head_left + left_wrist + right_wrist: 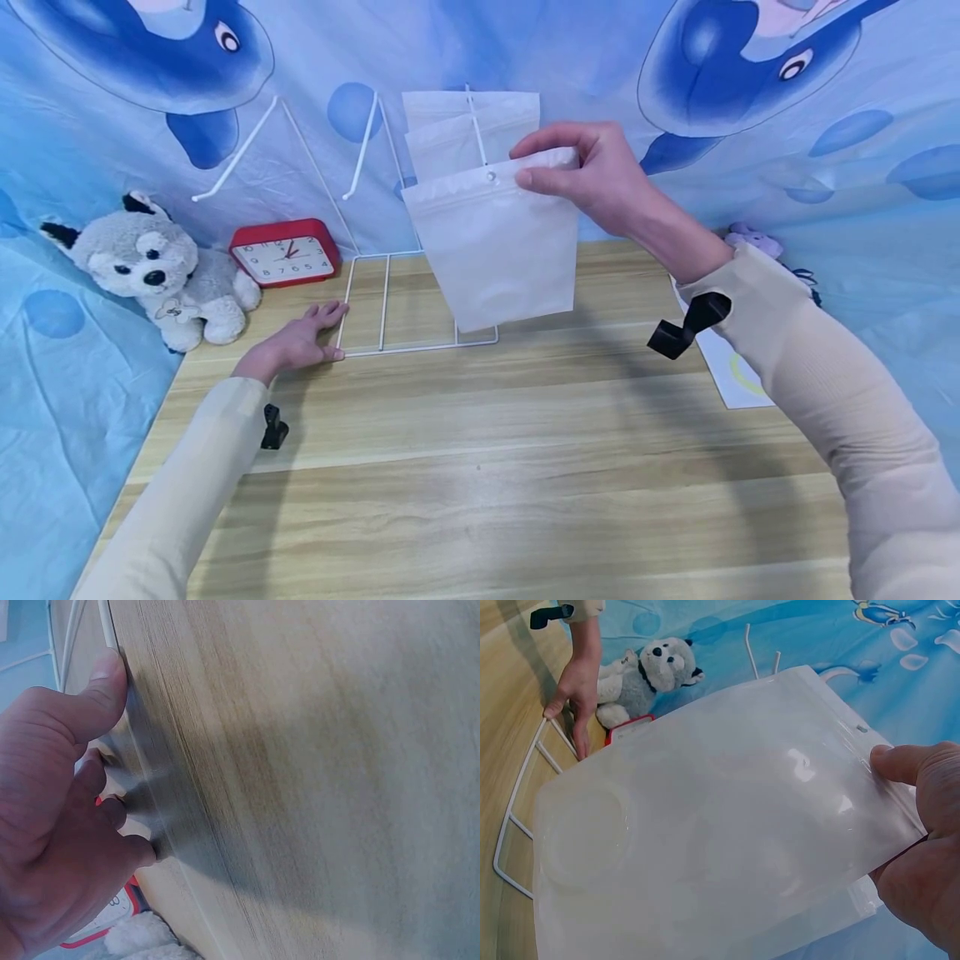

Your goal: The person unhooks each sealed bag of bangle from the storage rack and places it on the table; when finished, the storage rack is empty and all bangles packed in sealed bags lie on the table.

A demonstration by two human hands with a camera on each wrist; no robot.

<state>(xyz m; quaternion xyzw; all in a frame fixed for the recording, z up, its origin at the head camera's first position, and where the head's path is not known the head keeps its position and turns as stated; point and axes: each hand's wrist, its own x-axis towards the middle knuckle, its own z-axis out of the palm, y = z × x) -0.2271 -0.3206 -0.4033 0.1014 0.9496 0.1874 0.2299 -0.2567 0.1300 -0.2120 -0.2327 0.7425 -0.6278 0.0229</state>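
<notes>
My right hand [592,171] pinches a white zip pouch [502,250] by its top corner, thumb on the near face. The pouch's small hang hole meets the tip of a white hook [477,129] in the head view. More white pouches [435,125] hang on that hook behind it. These hooks rise from a white wire display rack [420,347]. My left hand [300,337] presses on the left end of the rack's base, fingers spread and fairly straight. Up close in the left wrist view, its thumb [105,686] touches the wire.
Two other bare hooks [240,150] stand to the left. Behind my left hand are a red clock [287,252] and a plush husky [157,267]. A white sheet [731,375] and a purple toy [753,240] lie at the right, partly behind my sleeve. A blue cloth backs the wooden table [480,475].
</notes>
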